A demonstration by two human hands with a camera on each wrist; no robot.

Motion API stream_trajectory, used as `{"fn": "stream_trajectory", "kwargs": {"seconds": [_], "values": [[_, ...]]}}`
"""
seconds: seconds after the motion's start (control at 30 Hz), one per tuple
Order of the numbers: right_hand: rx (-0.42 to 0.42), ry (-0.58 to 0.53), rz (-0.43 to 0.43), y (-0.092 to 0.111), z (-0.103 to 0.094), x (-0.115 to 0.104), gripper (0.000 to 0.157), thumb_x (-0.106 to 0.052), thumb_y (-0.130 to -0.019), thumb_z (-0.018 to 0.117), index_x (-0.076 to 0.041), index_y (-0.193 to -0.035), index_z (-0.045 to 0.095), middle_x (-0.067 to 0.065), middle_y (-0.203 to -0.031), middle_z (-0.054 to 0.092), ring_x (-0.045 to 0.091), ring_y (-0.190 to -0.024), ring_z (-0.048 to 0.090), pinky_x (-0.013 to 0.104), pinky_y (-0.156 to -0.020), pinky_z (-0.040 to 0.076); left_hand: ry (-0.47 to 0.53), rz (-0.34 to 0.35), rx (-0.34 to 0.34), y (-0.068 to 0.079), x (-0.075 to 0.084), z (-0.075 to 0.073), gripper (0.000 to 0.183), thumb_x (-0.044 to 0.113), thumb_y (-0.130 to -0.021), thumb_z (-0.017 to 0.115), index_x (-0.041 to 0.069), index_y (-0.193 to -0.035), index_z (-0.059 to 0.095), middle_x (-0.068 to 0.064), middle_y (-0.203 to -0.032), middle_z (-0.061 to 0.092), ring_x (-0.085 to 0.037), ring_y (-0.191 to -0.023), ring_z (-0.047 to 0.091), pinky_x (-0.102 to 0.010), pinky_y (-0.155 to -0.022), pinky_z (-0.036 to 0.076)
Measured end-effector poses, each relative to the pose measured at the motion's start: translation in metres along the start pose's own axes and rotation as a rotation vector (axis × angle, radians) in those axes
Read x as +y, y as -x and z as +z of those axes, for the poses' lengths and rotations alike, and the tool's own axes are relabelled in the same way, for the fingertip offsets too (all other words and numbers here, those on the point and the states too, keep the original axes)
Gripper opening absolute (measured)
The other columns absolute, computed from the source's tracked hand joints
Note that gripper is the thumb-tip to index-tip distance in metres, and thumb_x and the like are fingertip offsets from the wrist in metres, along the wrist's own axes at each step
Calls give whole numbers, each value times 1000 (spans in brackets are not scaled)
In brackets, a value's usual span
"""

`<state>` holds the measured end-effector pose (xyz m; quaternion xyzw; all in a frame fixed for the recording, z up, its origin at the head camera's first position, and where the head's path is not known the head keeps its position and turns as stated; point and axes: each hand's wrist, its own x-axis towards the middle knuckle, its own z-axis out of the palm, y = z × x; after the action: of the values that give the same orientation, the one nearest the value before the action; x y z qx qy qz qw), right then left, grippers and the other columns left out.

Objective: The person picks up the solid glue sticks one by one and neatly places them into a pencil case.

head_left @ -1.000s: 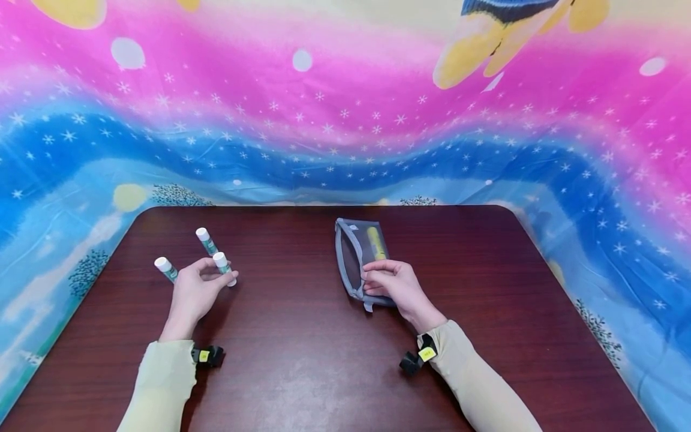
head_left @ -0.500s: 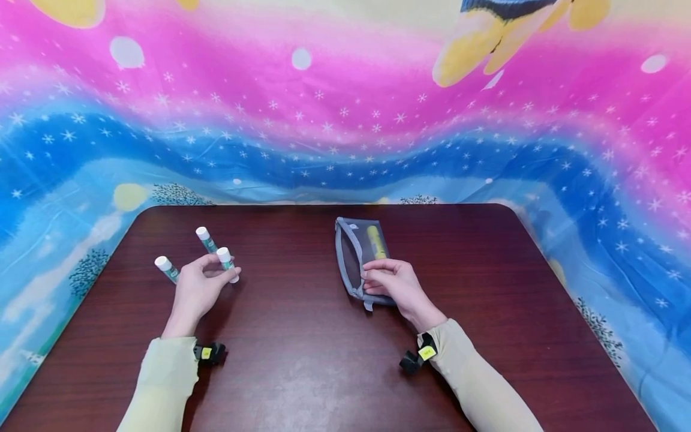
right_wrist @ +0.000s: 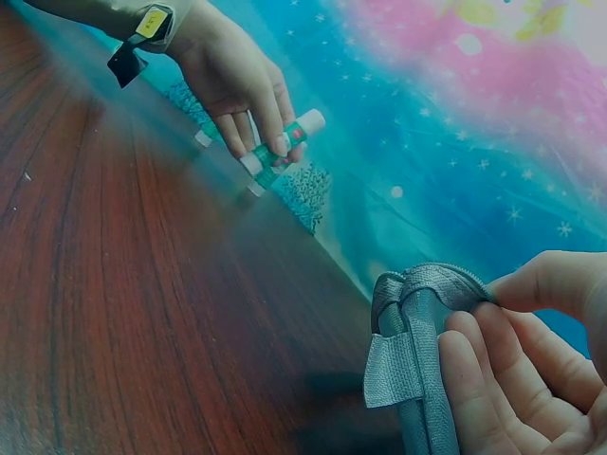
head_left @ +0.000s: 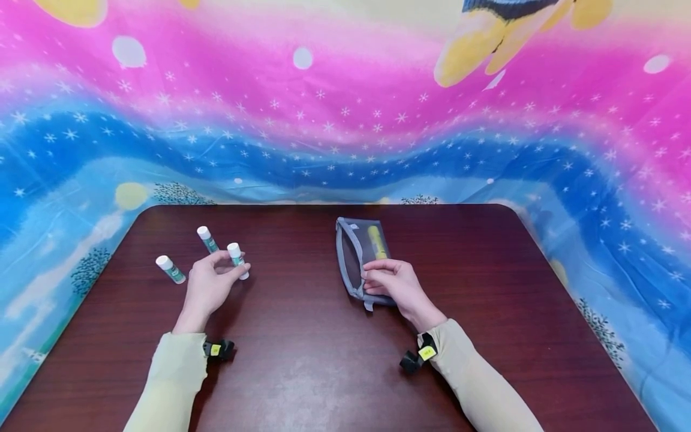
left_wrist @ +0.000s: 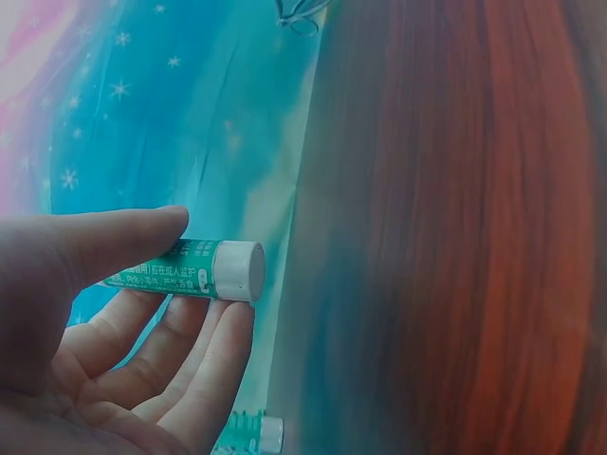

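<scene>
Left of the frame's centre, the left hand (head_left: 209, 288) has its grip pinching a white-capped green tube (head_left: 237, 260); right of centre, the right hand (head_left: 396, 286) pinches the gray pouch (head_left: 364, 247) by its open edge. Inside, dimly seen through mesh, lies a yellow item (head_left: 378, 242), perhaps a marker. Two similar tubes (head_left: 171, 270) stand toward the upper left of the surface (head_left: 302, 336).

Toward the far left corner of the table (head_left: 324, 360), the left hand (head_left: 207, 288) hides the foot of a glue stick (head_left: 207, 238); the table's near edge is cut off; the right hand (head_left: 396, 286) covers part of the grey pouch (head_left: 364, 238)
</scene>
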<state>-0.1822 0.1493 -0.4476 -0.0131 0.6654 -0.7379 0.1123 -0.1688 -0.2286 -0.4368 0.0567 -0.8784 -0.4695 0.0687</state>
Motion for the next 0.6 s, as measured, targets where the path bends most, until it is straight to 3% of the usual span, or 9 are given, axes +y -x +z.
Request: {"fn": "stream_trajectory", "kwargs": {"seconds": [0.3, 0.53, 0.6], "values": [[-11, 5, 1, 0, -1, -1, 22, -2, -94, 70, 10, -113, 70, 34, -107, 68, 20, -74, 72, 39, -75, 61, 22, 34, -23, -4, 6, 13, 39, 25, -94, 77, 6, -127, 69, -15, -113, 73, -28, -101, 72, -39, -81, 50], [-6, 12, 7, 1, 0, -1, 23, -2, -94, 70, 10, -113, 70, 24, -99, 73, 20, -74, 72, 39, -74, 61, 29, 46, -37, -7, 13, 21, 37, 22, -95, 76, 6, -127, 69, -15, -114, 72, -28, -102, 72, -42, -83, 51], [-4, 9, 8, 1, 0, -2, 22, -2, -93, 70, 9, -112, 70, 27, -101, 72, 20, -74, 72, 39, -75, 61, 29, 48, -40, -8, 15, 23, 37, 21, -95, 75, 6, -127, 69, -15, -115, 72, -28, -102, 72, -42, -84, 52]]}}
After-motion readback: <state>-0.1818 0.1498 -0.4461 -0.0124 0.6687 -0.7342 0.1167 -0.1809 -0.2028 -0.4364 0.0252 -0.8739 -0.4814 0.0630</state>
